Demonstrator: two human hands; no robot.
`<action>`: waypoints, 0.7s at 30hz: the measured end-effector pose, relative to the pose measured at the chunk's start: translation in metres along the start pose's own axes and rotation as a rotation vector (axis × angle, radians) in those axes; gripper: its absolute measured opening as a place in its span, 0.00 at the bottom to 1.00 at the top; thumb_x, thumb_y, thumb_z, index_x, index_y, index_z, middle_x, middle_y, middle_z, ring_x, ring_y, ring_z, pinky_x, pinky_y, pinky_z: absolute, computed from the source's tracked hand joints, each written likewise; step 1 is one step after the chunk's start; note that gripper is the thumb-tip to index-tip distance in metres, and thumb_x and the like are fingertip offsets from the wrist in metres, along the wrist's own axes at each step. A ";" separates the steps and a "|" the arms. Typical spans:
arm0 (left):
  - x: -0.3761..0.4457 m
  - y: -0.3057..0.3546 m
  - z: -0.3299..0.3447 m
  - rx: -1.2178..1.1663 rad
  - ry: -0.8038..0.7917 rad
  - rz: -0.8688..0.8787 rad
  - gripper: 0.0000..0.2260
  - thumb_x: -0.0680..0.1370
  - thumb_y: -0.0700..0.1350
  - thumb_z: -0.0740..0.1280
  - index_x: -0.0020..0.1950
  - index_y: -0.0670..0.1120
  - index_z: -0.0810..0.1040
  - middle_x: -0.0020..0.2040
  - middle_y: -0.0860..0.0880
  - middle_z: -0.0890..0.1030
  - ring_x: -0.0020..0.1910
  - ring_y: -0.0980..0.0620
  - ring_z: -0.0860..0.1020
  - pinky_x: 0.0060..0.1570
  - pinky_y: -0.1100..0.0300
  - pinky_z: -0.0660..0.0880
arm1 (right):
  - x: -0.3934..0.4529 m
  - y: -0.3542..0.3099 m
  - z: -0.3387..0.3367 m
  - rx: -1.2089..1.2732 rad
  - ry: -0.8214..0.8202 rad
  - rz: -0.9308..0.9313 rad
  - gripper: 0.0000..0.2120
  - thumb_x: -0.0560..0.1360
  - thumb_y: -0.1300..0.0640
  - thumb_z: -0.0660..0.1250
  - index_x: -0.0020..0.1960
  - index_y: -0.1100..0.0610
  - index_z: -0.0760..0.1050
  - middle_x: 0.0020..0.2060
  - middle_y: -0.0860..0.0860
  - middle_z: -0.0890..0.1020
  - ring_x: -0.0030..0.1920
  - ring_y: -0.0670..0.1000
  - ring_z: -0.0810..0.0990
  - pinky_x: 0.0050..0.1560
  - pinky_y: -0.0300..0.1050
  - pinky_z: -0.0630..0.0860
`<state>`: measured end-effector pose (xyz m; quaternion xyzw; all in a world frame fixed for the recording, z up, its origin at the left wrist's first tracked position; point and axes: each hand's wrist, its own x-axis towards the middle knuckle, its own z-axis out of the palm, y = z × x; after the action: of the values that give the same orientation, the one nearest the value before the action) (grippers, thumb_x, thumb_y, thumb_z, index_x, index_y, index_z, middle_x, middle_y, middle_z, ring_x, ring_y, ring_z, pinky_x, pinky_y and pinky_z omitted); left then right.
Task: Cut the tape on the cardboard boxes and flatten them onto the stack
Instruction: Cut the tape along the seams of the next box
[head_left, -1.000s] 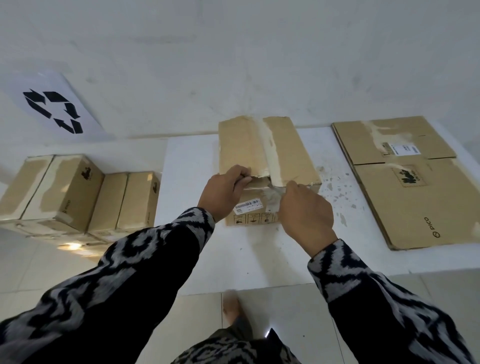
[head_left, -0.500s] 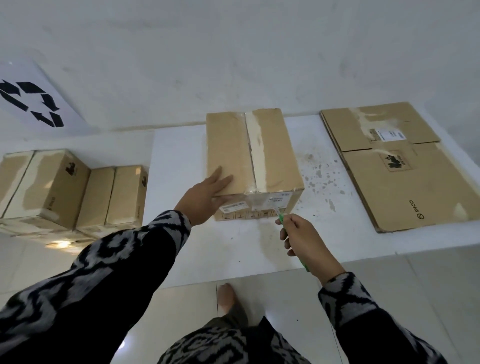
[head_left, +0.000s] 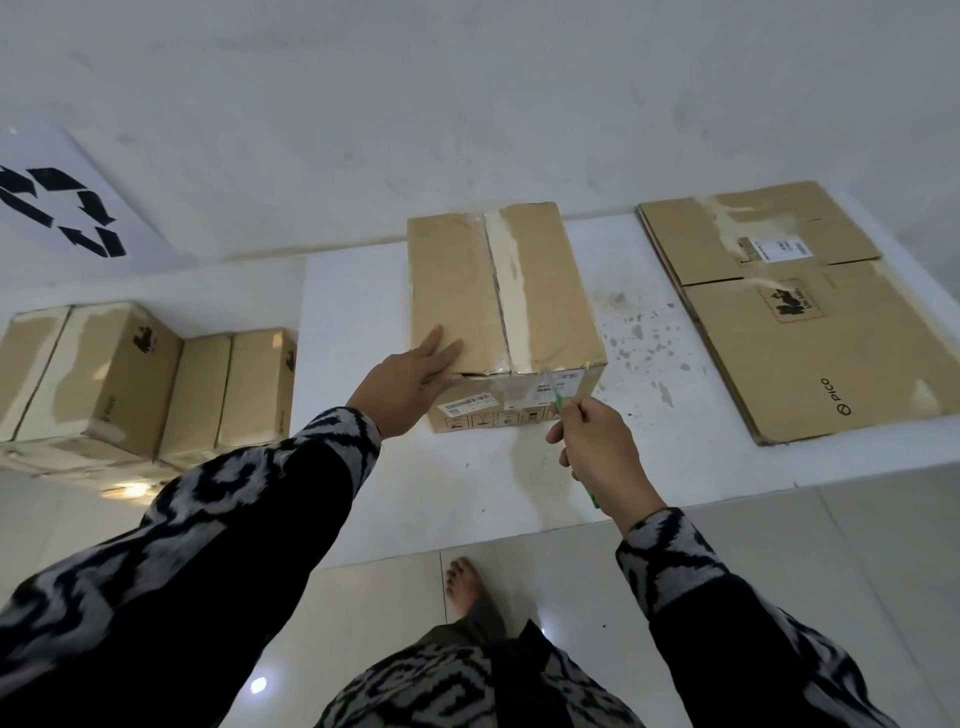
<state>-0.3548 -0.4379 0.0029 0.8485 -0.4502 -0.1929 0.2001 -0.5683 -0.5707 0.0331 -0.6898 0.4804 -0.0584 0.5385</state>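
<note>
A closed cardboard box (head_left: 550, 291) stands on the white platform (head_left: 353, 322), with a strip of pale tape running along its top seam. My left hand (head_left: 410, 376) lies flat with fingers spread on the box's near left top corner. My right hand (head_left: 597, 447) grips a green-handled cutter (head_left: 558, 402). Its blade tip touches the tape on the box's near face, just under the top edge. To the right, the stack of flattened boxes (head_left: 800, 317) lies on the same platform.
Several taped boxes (head_left: 130, 379) sit on the floor at the left. A sheet with a recycling symbol (head_left: 57, 208) hangs on the wall. My bare foot (head_left: 465, 584) stands on the tiled floor at the platform's front edge.
Both hands were at the box's near top edge a second ago. My left hand then flattened on the top. My right hand drew back with the cutter and now has the blade at the tape.
</note>
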 end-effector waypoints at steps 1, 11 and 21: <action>0.000 0.000 0.000 -0.002 0.000 0.001 0.22 0.83 0.57 0.58 0.77 0.57 0.63 0.80 0.56 0.54 0.75 0.51 0.65 0.71 0.57 0.63 | -0.001 0.001 0.000 -0.004 0.008 -0.001 0.12 0.83 0.54 0.54 0.48 0.53 0.76 0.39 0.49 0.83 0.30 0.49 0.76 0.30 0.41 0.69; -0.001 0.003 -0.001 0.006 0.007 -0.002 0.22 0.83 0.57 0.58 0.77 0.57 0.64 0.80 0.56 0.54 0.73 0.52 0.67 0.68 0.59 0.64 | -0.003 0.005 0.002 -0.012 0.036 0.015 0.12 0.83 0.54 0.54 0.48 0.51 0.75 0.39 0.48 0.82 0.30 0.47 0.75 0.29 0.39 0.69; -0.002 0.003 0.000 -0.005 0.003 -0.021 0.23 0.82 0.57 0.61 0.77 0.57 0.64 0.80 0.57 0.55 0.73 0.52 0.68 0.70 0.59 0.64 | 0.000 0.007 0.004 0.004 0.053 0.002 0.12 0.83 0.54 0.54 0.48 0.54 0.76 0.38 0.47 0.82 0.29 0.47 0.74 0.28 0.37 0.68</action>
<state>-0.3580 -0.4383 0.0045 0.8531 -0.4403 -0.1948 0.2009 -0.5701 -0.5680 0.0259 -0.6864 0.4950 -0.0771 0.5272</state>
